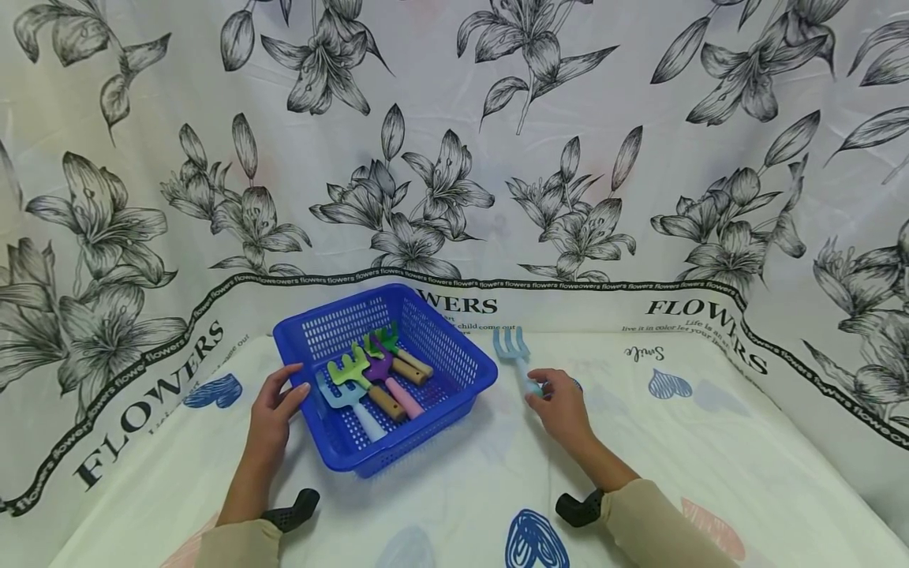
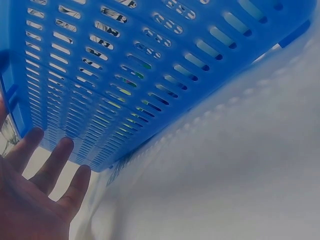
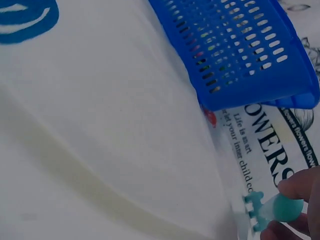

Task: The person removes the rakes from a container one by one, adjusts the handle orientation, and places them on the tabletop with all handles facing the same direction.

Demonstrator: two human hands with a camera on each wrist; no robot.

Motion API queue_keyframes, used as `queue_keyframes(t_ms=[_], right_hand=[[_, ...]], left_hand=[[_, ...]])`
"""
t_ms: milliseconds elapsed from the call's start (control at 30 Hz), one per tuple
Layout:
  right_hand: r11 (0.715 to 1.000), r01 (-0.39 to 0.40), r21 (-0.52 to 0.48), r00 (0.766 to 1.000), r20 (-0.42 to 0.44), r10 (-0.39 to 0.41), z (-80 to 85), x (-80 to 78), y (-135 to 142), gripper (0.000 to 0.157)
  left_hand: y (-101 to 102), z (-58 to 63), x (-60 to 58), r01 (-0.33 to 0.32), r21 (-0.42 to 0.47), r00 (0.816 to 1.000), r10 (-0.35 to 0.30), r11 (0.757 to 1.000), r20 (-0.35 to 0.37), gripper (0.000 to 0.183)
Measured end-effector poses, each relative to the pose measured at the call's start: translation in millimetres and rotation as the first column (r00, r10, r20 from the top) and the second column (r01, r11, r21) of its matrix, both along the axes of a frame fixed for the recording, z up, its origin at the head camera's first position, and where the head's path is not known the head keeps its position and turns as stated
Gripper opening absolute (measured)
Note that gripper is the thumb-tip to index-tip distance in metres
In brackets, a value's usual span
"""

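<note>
Your left hand (image 1: 273,404) is touching the left rim of the basket (image 1: 426,431), fingers spread. Garden tools (image 1: 386,401) are lying inside the basket. Right of it, your right hand (image 1: 564,409) is pinching a light-blue fork (image 1: 521,363).

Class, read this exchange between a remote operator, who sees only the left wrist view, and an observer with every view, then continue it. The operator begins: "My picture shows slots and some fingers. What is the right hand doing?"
Observer: The right hand is pinching the handle of a pale blue fork.

Operator: That never enters my picture. Where is it?

Observer: Outside the blue basket, on the right of it in the head view.

Operator: I can't make out the tools through the slots. Describe one.

Observer: Among several lying inside, there is a purple-headed tool with a pink handle.
</note>
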State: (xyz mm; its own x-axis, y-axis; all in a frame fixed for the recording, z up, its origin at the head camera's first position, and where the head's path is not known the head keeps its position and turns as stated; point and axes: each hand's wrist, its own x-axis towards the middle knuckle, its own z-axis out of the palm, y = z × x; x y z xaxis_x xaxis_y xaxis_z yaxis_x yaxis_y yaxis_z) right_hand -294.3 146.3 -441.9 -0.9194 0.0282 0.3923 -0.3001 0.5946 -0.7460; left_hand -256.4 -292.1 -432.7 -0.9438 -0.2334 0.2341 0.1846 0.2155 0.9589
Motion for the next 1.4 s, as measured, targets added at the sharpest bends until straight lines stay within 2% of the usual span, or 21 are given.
queue_keyframes(t_ms=[367,667,1033,1200,1400], right_hand=[[0.999,-0.018,0.045,0.998,0.069,0.015,-10.8,-5.3,-8.4,0.035],[0.998,-0.005,0.067,0.993,0.116,-0.003,-9.7,-8.1,-13.8,0.036],[0.995,-0.03,0.096,0.993,0.118,0.019,-8.9,-10.2,-15.8,0.037],[0.995,-0.02,0.097,0.992,0.123,0.007,-5.5,-8.5,-12.3,0.044],[0.998,0.0,0.062,0.993,0.116,-0.007,8.5,-5.4,-11.1,0.056]], left_hand=[[0.2,-0.1,0.6,0.006,0.003,1.0,-0.006,1.0,-0.007,0.055],[0.4,0.2,1.3,0.009,0.008,1.0,-0.008,1.0,-0.006,0.056],[1.1,0.2,2.2,0.002,0.004,1.0,-0.002,1.0,-0.005,0.056],[0.5,0.3,1.0,-0.001,-0.002,1.0,0.001,1.0,-0.013,0.055],[0.4,0.9,0.6,0.005,-0.005,1.0,-0.005,1.0,-0.018,0.054]])
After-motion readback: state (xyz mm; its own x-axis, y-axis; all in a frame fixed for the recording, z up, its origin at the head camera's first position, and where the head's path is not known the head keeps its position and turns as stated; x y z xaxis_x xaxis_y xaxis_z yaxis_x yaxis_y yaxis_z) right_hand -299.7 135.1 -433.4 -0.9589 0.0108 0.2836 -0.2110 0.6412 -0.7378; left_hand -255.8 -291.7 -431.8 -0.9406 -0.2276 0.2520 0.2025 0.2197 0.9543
